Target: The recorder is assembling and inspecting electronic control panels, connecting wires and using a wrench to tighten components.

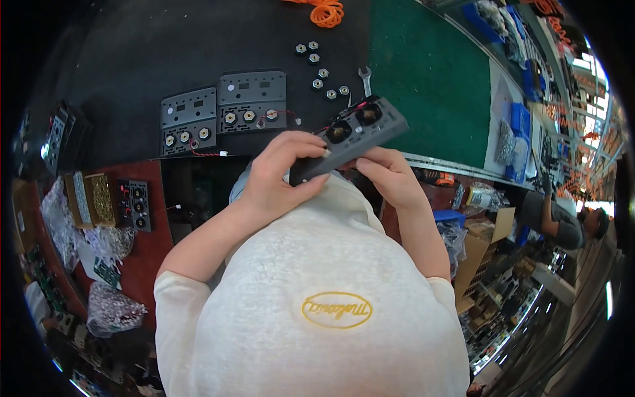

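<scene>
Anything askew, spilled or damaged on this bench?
Nothing stands out. Both hands, left hand and right hand, hold a grey panel; two more panels, loose nuts and a wrench lie on the mat.

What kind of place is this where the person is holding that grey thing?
Probably a workshop or small factory where electrical parts get put together. Both hands, left hand and right hand, hold a grey panel with round sockets. More grey panels, loose nuts and a wrench lie on the black mat.

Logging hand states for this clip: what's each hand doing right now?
Left hand: closed around the near end of the grey panel.
Right hand: fingers curled under the same panel, supporting it.
</scene>
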